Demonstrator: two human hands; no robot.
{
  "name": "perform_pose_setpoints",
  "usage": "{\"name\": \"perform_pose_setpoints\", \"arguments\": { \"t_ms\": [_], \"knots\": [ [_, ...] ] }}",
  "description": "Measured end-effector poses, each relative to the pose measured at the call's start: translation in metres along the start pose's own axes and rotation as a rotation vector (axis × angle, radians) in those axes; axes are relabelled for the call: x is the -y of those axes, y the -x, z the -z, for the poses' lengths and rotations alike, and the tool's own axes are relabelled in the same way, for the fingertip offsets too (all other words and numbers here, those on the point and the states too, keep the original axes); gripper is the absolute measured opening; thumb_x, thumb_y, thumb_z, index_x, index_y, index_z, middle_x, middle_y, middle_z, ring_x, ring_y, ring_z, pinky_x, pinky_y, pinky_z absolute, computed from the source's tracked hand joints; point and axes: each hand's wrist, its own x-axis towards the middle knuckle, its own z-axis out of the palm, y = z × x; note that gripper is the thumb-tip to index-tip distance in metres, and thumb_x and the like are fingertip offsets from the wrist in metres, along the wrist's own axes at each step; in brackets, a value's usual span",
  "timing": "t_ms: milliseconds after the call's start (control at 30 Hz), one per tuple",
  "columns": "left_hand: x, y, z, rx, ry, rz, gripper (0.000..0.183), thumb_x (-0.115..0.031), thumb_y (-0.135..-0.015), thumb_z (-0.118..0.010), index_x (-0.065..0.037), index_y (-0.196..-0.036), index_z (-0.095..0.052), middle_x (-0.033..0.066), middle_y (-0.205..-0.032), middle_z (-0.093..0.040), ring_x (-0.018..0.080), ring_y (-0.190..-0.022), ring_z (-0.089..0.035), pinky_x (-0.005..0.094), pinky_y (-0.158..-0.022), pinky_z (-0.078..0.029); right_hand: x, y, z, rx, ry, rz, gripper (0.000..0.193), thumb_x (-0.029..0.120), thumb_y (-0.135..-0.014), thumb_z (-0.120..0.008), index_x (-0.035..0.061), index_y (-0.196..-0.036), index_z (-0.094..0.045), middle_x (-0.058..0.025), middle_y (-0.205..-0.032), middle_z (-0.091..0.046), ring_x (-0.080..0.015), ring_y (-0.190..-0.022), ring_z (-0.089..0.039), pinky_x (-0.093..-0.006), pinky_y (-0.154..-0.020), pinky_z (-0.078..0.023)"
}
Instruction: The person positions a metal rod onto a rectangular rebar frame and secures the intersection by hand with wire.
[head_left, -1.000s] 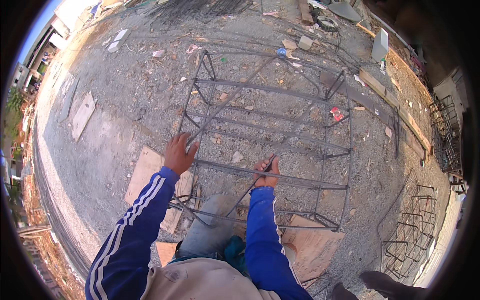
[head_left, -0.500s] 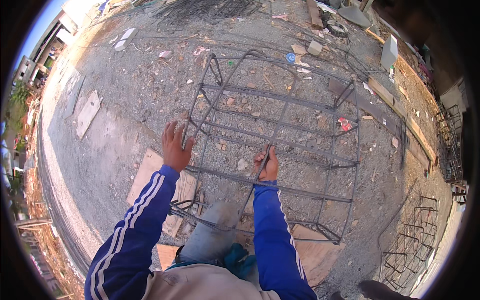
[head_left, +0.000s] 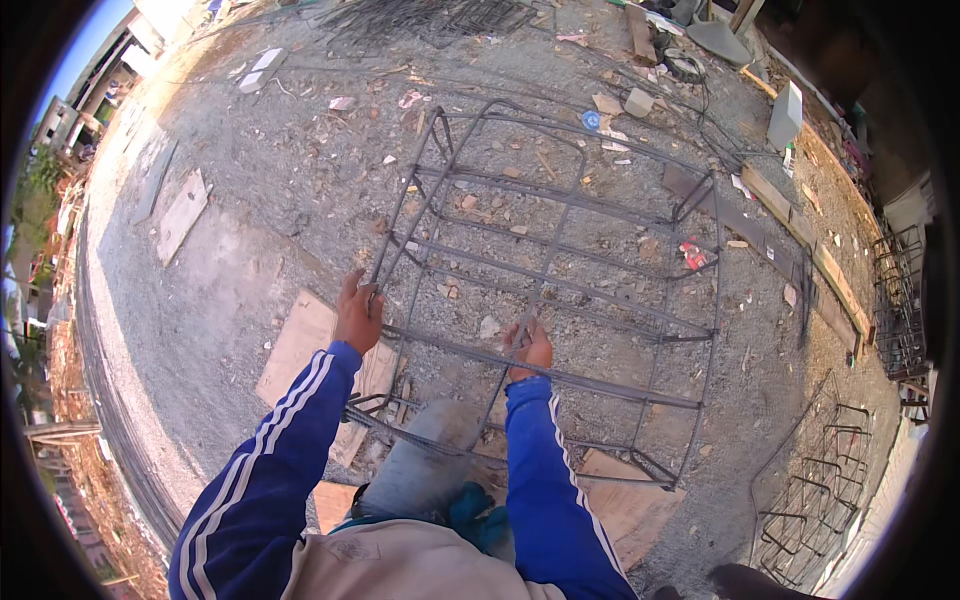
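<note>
A rebar cage (head_left: 560, 378) of dark steel bars stands over the gravel before me. My left hand (head_left: 358, 318) is at its left end, the fingers curled round an end bar. Inside the cage, behind the nearest long bars, my right hand (head_left: 530, 350) grips a thin steel stirrup (head_left: 561, 225). This stirrup crosses the middle of the cage at a slant, running from the far side down toward my knee. Its lower part passes under the near bars. The fingertips of both hands are partly hidden by the bars.
Plywood pieces (head_left: 300, 345) lie beneath the cage's near corners. Long planks (head_left: 790, 210) run along the right. Smaller bent-bar frames (head_left: 815, 490) lie at the lower right, and a heap of rebar (head_left: 430, 25) sits at the far side. A concrete block (head_left: 785, 115) stands far right.
My left hand has moved slightly down and its spread fingers have closed round the end bar. My right hand has slid a little down along the stirrup, toward me.
</note>
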Motion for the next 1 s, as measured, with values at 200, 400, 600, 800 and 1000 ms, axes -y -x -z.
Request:
{"name": "perform_pose_setpoints", "arguments": {
  "t_ms": [200,400,600,800,1000],
  "knots": [
    [0.007,0.000,-0.004,0.036,-0.130,0.022,0.025,-0.022,-0.089,-0.060,0.001,-0.097,-0.065,0.0210,-0.138,-0.043,0.0437,-0.133,-0.034,0.0548,-0.108,-0.026,-0.034,0.088,0.036,-0.012,0.310,-0.252,0.046,0.050,-0.098,-0.041,0.0072,-0.096,-0.059,-0.0023,-0.067,-0.053,-0.0173,-0.054,-0.051,-0.0354,-0.051,-0.045],
    [-0.008,-0.021,0.029,0.112,0.077,0.017,0.027,-0.026,-0.089,-0.062,0.001,-0.088,-0.065,0.0211,-0.128,-0.051,0.0393,-0.125,-0.043,0.0519,-0.102,-0.034,-0.055,0.078,0.026,-0.112,0.427,-0.136,0.055,0.059,-0.095,-0.041,0.0078,-0.083,-0.057,0.0023,-0.050,-0.036,-0.0125,-0.034,-0.030,-0.0292,-0.033,-0.025],
    [-0.074,-0.030,0.064,0.325,0.572,0.270,0.026,-0.021,-0.092,-0.060,0.005,-0.094,-0.061,0.0126,-0.086,-0.064,0.0209,-0.079,-0.065,0.0375,-0.072,-0.053,-0.086,0.044,0.041,-0.026,0.414,-0.297,0.058,0.062,-0.093,-0.040,0.0093,-0.076,-0.056,0.0008,-0.046,-0.034,-0.0150,-0.032,-0.030,-0.0314,-0.032,-0.024],
    [-0.142,-0.030,0.062,0.341,0.895,0.391,0.028,-0.016,-0.093,-0.060,0.007,-0.107,-0.056,0.0064,-0.074,-0.059,0.0142,-0.059,-0.060,0.0310,-0.056,-0.053,-0.103,0.031,0.043,0.097,0.409,-0.465,0.055,0.064,-0.093,-0.038,0.0139,-0.079,-0.055,0.0027,-0.047,-0.036,-0.0152,-0.034,-0.029,-0.0317,-0.035,-0.023],
    [-0.178,-0.030,0.043,0.306,1.016,0.412,0.029,-0.014,-0.091,-0.061,0.009,-0.107,-0.055,0.0074,-0.071,-0.058,0.0138,-0.055,-0.058,0.0315,-0.054,-0.052,-0.109,0.034,0.035,0.105,0.456,-0.560,0.051,0.061,-0.095,-0.037,0.0143,-0.080,-0.053,0.0015,-0.050,-0.036,-0.0153,-0.036,-0.031,-0.0313,-0.036,-0.024]
  ]
}}
